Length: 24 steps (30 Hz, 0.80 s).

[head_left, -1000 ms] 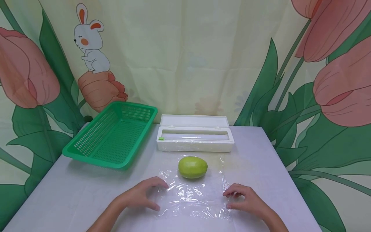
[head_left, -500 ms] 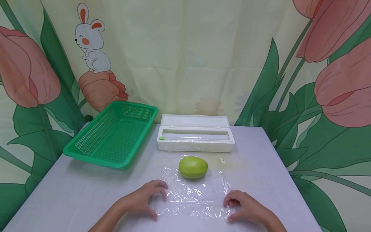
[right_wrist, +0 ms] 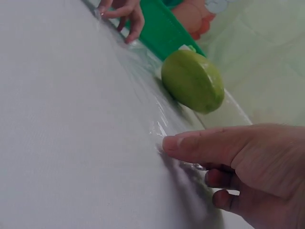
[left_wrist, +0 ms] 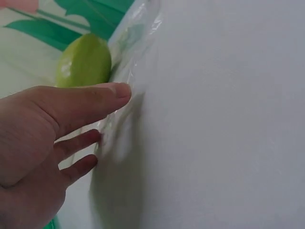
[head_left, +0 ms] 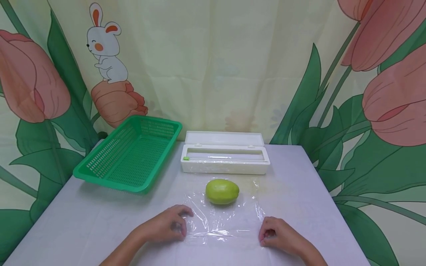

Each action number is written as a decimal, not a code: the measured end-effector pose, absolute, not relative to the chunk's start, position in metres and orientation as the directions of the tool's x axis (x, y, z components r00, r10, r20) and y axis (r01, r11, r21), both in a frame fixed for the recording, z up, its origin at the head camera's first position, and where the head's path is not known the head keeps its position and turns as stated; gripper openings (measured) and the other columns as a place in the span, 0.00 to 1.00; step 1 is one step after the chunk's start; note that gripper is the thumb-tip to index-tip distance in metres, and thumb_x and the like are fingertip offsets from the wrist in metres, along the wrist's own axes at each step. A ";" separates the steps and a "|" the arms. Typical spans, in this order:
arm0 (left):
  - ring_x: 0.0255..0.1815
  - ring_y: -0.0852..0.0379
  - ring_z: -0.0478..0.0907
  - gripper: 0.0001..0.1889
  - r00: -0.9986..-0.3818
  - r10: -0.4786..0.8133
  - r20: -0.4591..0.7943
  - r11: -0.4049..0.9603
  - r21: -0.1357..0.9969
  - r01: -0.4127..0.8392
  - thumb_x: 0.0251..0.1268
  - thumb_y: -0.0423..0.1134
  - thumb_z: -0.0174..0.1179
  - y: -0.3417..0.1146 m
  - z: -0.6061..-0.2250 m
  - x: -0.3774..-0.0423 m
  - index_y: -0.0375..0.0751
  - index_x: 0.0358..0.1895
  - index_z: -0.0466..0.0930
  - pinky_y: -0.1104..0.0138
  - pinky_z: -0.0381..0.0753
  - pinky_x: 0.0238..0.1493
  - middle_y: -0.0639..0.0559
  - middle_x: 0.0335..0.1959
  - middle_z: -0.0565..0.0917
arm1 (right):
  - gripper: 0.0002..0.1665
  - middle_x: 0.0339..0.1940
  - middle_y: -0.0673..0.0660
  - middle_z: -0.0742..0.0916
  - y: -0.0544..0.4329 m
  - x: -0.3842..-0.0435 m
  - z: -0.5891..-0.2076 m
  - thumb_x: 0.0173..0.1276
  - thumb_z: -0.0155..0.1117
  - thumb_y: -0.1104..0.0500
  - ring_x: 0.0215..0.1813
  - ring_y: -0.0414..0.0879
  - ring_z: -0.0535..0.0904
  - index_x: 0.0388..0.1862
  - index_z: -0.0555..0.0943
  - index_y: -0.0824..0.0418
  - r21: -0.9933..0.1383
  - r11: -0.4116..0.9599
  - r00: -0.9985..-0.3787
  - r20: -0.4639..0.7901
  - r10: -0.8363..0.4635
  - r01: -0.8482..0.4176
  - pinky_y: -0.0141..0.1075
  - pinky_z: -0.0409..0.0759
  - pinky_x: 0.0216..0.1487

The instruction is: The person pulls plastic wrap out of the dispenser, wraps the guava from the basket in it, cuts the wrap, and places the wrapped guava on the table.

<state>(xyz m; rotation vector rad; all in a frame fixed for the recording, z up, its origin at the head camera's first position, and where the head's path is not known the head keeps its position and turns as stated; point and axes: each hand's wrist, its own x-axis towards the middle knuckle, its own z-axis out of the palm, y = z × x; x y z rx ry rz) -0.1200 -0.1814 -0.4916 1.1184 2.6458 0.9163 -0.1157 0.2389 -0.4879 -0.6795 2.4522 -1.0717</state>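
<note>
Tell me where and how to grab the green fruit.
Grip the green fruit round its middle, probably from above, closing on its near and far sides: it lies lengthwise left to right, so that span is narrower, and its top is uncovered.

"What does the white table (head_left: 299, 192) carry?"

"A green basket (head_left: 110, 185) by the far left corner, and an open white box (head_left: 224, 169) along the far edge."

"And towards the near edge?"

"Wrinkled clear film (head_left: 221, 221), spread roughly midway between the left and right edges."
</note>
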 end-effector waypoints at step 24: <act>0.59 0.53 0.76 0.03 -0.824 0.566 0.029 0.367 0.886 0.283 0.67 0.38 0.60 -0.180 -0.459 -0.144 0.50 0.34 0.77 0.68 0.83 0.47 0.44 0.56 0.80 | 0.08 0.46 0.60 0.86 0.245 -0.134 -0.449 0.67 0.64 0.56 0.35 0.45 0.84 0.39 0.80 0.60 -0.833 0.532 -0.870 -0.144 -0.471 -0.149 0.29 0.83 0.38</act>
